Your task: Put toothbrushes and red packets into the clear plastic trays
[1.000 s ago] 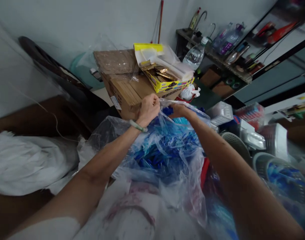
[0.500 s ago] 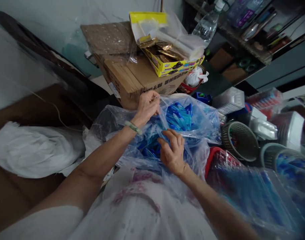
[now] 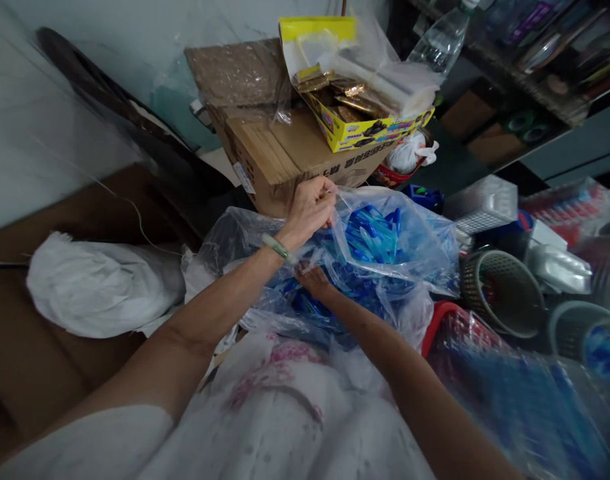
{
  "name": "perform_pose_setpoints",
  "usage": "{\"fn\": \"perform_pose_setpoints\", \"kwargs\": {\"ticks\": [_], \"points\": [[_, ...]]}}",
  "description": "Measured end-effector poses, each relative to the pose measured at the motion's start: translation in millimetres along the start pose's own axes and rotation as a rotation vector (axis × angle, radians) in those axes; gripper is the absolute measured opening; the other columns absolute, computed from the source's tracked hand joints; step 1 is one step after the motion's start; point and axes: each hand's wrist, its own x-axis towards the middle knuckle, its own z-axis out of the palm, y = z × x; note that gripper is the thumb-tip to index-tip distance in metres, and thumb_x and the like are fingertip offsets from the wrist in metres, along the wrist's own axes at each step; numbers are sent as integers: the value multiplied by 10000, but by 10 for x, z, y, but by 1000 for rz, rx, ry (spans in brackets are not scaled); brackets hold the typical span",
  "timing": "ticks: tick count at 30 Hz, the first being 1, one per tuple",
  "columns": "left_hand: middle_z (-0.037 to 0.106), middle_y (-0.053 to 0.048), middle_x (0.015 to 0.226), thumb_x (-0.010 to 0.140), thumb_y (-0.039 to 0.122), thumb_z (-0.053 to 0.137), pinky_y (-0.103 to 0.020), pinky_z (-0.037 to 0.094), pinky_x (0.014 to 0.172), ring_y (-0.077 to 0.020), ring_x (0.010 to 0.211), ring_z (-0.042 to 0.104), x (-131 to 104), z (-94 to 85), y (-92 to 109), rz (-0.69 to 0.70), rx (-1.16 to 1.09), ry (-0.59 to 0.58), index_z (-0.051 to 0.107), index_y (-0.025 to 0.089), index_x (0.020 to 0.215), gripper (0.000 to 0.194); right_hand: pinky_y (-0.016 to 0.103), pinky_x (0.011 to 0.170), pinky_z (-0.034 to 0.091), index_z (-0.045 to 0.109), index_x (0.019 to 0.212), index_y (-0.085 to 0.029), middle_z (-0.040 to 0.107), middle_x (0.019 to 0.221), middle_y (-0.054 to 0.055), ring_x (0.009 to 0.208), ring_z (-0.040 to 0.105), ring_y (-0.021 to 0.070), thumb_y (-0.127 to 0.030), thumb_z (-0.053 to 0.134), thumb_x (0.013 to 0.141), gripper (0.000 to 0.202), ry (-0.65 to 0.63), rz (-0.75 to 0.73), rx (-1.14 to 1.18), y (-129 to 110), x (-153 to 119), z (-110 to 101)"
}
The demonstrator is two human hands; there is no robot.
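My left hand, with a pale green bangle at the wrist, pinches the edge of a clear plastic bag. Inside that bag is a heap of blue and light-blue plastic pieces. Below and left of it, my right hand reaches in among more blue pieces lying in another clear plastic sheet or bag. The fingers of my right hand are blurred and partly hidden by plastic, so what they hold cannot be made out.
Behind stands a cardboard box carrying a yellow box of gold packets. To the right are a grey basket, a red basket and stacked clear trays. A white sack lies at left.
My right hand has moved left and away from the held bag, down into the lower blue pieces. My left hand keeps its pinch on the bag. The whole view has shifted slightly.
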Motion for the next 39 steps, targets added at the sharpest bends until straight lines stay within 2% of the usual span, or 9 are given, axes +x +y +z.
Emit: {"fn": "perform_pose_setpoints", "kwargs": {"ticks": [5, 11, 20, 26, 30, 32, 34, 36, 39], "points": [[450, 62, 407, 756, 91, 431, -197, 340, 438, -98, 366, 437, -18, -14, -8, 18, 21, -17, 509, 191, 785, 131, 388, 1044, 315, 506, 1283, -217, 523, 1319, 86, 1226, 438, 194, -90, 345, 927, 411, -28, -113, -77, 116, -255, 183], [447, 62, 403, 757, 108, 457, -195, 339, 425, -103, 371, 455, -41, -2, -38, 27, 40, -15, 521, 186, 779, 104, 381, 925, 364, 588, 1124, -143, 629, 1034, 112, 1047, 502, 227, -104, 295, 937, 350, -130, -241, -286, 192, -496, 263], [457, 69, 376, 751, 107, 465, -180, 342, 379, -99, 331, 452, -29, -37, -112, 57, 35, -37, 534, 170, 778, 97, 464, 941, 307, 581, 1019, -138, 625, 936, 113, 966, 510, 252, -141, 461, 847, 210, 122, -188, -195, 163, -547, 29], [461, 73, 379, 744, 103, 464, -171, 349, 368, -93, 330, 451, -6, -36, -107, 57, 17, -58, 532, 164, 776, 96, 369, 860, 383, 569, 890, -171, 622, 832, 65, 819, 552, 200, -115, 512, 717, 190, 334, -71, 107, 58, -828, -87], [475, 66, 390, 734, 106, 474, -169, 351, 358, -92, 336, 454, 5, -28, -81, 52, 0, -84, 525, 161, 752, 77, 226, 593, 390, 526, 838, -190, 550, 699, -18, 614, 500, 123, -116, 503, 648, 205, 599, 136, 558, -113, -1052, -491], [482, 59, 398, 734, 111, 473, -171, 352, 355, -93, 342, 457, 11, -23, -74, 65, -2, -110, 520, 159, 735, 68, 208, 550, 373, 507, 814, -198, 534, 682, -36, 579, 481, 106, -135, 497, 667, 161, 732, 198, 686, -212, -1149, -869], [485, 56, 415, 729, 108, 472, -172, 353, 352, -92, 348, 457, 23, -15, -80, 81, 1, -136, 533, 154, 739, 77, 208, 558, 380, 502, 794, -202, 553, 694, -35, 590, 498, 105, -144, 490, 675, 133, 815, 221, 664, -292, -1213, -1315], [490, 52, 436, 717, 104, 481, -168, 344, 349, -90, 356, 461, 36, -6, -93, 99, 10, -143, 550, 147, 739, 85, 210, 552, 375, 526, 785, -200, 565, 675, -32, 576, 508, 109, -143, 495, 653, 147, 769, 233, 504, -306, -1226, -1729], [483, 51, 435, 708, 99, 484, -162, 319, 342, -86, 352, 460, 23, -6, -79, 101, 23, -109, 560, 144, 728, 91, 238, 577, 385, 588, 851, -182, 606, 684, 13, 616, 564, 154, -150, 516, 669, 197, 513, 422, 124, -109, -1159, -2076]]}}
